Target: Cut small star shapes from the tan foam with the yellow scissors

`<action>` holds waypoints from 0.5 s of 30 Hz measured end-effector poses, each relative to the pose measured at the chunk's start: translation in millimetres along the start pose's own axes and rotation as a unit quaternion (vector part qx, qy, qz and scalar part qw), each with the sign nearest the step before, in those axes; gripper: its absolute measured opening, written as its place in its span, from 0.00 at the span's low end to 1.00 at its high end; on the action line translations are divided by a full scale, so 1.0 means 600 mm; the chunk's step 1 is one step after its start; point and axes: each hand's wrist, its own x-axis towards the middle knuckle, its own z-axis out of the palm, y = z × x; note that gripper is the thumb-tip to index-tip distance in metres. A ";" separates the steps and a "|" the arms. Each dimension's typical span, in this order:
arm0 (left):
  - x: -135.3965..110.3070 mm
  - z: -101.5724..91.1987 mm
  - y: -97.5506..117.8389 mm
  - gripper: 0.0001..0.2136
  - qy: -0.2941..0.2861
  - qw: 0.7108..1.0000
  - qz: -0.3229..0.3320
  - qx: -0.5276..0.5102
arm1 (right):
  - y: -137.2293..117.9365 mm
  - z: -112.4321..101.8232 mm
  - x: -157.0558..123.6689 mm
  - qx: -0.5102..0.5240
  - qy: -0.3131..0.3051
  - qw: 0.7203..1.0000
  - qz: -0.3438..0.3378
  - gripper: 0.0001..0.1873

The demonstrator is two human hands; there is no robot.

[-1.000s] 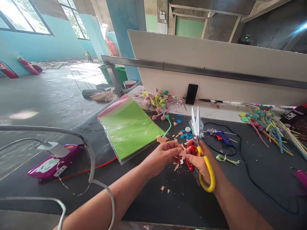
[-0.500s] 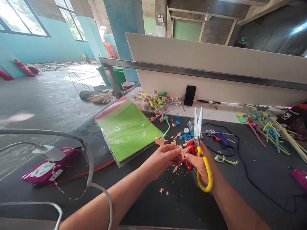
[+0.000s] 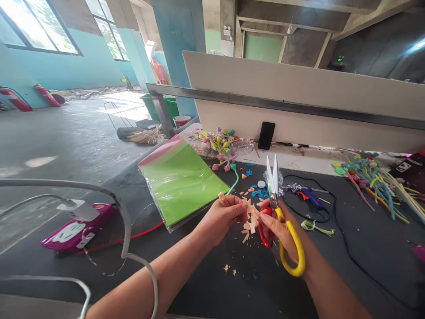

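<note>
Over a dark bench (image 3: 262, 288), the left hand (image 3: 226, 217) pinches a small peach foam piece (image 3: 221, 195) between thumb and fingers. The right hand (image 3: 280, 230) is closed around the handles of a pair of scissors (image 3: 272, 181), which have one yellow loop and one red, with the blades pointing up and slightly parted. A heap of peach foam scraps (image 3: 250, 219) lies between the hands, with blue foam bits (image 3: 260, 192) and a white round cap (image 3: 261, 184) just beyond.

To the left lies a green sheet in clear plastic (image 3: 179, 184), and to the right a blue glue gun (image 3: 308, 195) and a bundle of colored pipe cleaners (image 3: 368, 186). A black phone (image 3: 266, 135) leans against a white panel (image 3: 299, 95). The logo on a magenta power strip (image 3: 78, 232) is too small to read.

Beyond the bench, a concrete floor (image 3: 66, 133) runs to teal walls (image 3: 66, 66), where red fire extinguishers (image 3: 46, 95) stand.
</note>
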 end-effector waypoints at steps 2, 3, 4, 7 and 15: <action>0.001 -0.009 0.015 0.10 0.032 0.999 0.034 0.012 | -0.004 -0.001 -0.006 0.003 -0.030 0.999 0.024 0.18; 0.000 -0.012 0.023 0.10 0.046 0.997 0.053 0.019 | -0.006 0.000 -0.010 -0.001 -0.041 0.998 0.037 0.18; 0.000 -0.014 0.029 0.09 0.057 0.995 0.072 0.023 | -0.007 0.001 -0.013 -0.005 -0.046 0.998 0.045 0.20; -0.003 -0.018 0.043 0.09 0.069 0.991 0.111 0.022 | -0.001 0.007 -0.020 -0.031 -0.062 0.996 0.063 0.23; -0.004 -0.024 0.049 0.09 0.066 0.990 0.122 -0.008 | 0.019 0.020 -0.022 -0.098 -0.080 0.991 0.034 0.27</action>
